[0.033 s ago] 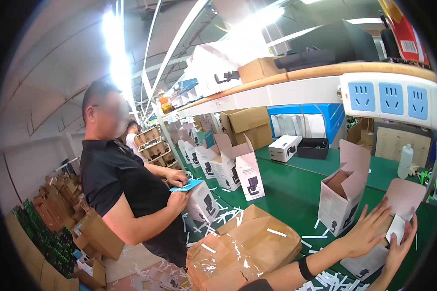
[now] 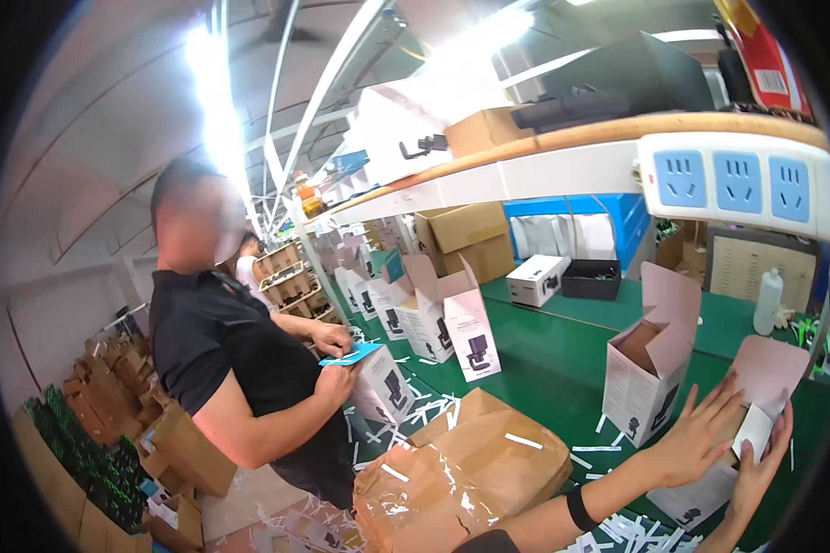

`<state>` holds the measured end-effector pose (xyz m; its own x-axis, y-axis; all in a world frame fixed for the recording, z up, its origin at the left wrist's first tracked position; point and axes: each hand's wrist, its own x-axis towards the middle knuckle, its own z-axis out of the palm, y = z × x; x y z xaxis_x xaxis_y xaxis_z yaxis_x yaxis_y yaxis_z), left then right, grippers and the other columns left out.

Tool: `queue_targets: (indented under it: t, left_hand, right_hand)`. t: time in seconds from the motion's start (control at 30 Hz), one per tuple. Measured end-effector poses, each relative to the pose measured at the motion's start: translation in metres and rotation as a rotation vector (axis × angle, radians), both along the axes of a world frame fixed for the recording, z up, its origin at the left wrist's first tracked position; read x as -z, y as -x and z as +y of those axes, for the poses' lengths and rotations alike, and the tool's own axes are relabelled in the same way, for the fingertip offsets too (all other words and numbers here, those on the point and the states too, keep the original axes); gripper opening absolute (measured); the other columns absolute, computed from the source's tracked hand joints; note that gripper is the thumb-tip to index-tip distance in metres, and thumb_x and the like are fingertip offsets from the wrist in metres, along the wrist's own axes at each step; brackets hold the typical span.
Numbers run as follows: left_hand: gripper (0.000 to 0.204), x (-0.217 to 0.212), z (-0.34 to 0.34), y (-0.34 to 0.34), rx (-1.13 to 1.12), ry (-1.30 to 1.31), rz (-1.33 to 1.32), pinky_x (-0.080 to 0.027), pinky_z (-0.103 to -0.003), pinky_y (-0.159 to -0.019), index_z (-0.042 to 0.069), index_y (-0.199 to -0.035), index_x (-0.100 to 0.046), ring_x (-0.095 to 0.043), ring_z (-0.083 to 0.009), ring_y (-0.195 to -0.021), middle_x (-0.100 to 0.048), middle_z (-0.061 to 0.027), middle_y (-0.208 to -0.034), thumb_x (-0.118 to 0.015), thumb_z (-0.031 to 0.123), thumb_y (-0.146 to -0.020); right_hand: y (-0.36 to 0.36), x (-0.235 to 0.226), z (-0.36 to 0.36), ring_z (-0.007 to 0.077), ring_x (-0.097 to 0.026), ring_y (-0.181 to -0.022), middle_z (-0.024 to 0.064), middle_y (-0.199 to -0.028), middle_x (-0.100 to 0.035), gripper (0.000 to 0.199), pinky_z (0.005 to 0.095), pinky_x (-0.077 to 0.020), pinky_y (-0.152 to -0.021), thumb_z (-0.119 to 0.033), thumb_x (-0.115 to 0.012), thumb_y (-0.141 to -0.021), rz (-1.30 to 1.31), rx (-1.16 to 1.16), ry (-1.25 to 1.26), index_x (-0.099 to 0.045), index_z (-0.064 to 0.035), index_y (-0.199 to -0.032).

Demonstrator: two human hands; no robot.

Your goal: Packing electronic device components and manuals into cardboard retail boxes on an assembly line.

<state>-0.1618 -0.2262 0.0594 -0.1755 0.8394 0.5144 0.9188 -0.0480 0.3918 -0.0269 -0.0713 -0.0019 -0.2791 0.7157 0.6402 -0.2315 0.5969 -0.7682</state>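
At the lower right is a white printed carton (image 2: 696, 498) with its lid flap (image 2: 770, 373) standing up and its inside partly hidden by my hands. My left hand (image 2: 696, 447) lies along the carton's left side and top edge, fingers stretched out and slightly apart. On the other side, my right hand (image 2: 761, 461) grips the carton, its thumb on a white side flap (image 2: 753, 430) and its fingers behind. A second white carton (image 2: 644, 387) with raised flaps stands just left of my hands.
A brown bag-like carton wrapped in clear film (image 2: 470, 456) lies left of my forearm. Paper strips (image 2: 632, 535) litter the green table (image 2: 544, 359). Across from it a co-worker (image 2: 221, 341) holds a blue card on a white box (image 2: 383, 387). A socket strip (image 2: 738, 184) hangs from the shelf.
The view has shifted very slightly. My hands and the carton keep the same hold and place.
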Motion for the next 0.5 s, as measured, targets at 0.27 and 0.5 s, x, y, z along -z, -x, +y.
queue_targets:
  t: [0.27, 0.5]
  left_hand:
    - [0.031, 0.008, 0.019, 0.018, 0.078, -0.116, -0.096, -0.049, -0.052, -0.104, -0.002, -0.123, -0.063, -0.062, -0.0353, -0.126, -0.062, -0.0231, -0.133, -0.052, 0.016, -0.101]
    - [0.063, 0.024, 0.026, 0.061, -0.102, -0.306, -0.12, -0.042, -0.045, -0.11, 0.004, -0.131, -0.057, -0.049, -0.0377, -0.132, -0.051, -0.0212, -0.138, -0.087, 0.02, -0.078]
  right_hand:
    - [-0.011, -0.025, -0.02, 0.0307, -0.037, -0.146, 0.0164, -0.155, -0.04, 0.095, 0.0414, -0.0236, -0.124, 0.011, -0.065, -0.068, -0.072, -0.146, 0.171, -0.034, -0.0055, -0.157]
    - [-0.004, -0.039, -0.022, 0.0399, -0.038, -0.143, 0.018, -0.146, -0.044, 0.058, 0.0497, -0.032, -0.119, 0.004, -0.074, -0.068, -0.066, 0.116, -0.088, -0.058, -0.0101, -0.123]
